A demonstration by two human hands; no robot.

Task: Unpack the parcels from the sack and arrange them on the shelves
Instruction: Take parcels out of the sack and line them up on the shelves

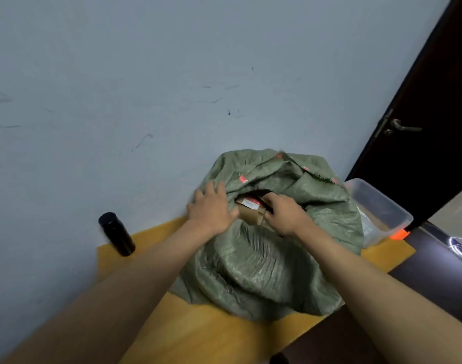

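Here's the green woven sack (264,261), slumped on the yellow bench (219,334) against the pale wall (145,74), its mouth gaping toward the wall. Inside the opening sits a brown cardboard parcel (248,215) with a white and red label on top, still well down in the sack. The left hand (211,208) lies flat on the sack's rim beside the opening, fingers spread, its grip wide and pressing the fabric back. The right hand (283,214) is at the mouth, fingers curled over the parcel's far edge, its grip closed on the cardboard. The sack bulges lower down, though what fills it is hidden. Just right of the sack stands a clear plastic tub (382,208) with an orange clip; its contents are unclear. A black bottle (116,233) stands upright at the bench's left corner. A dark door (421,114) stands on the right.
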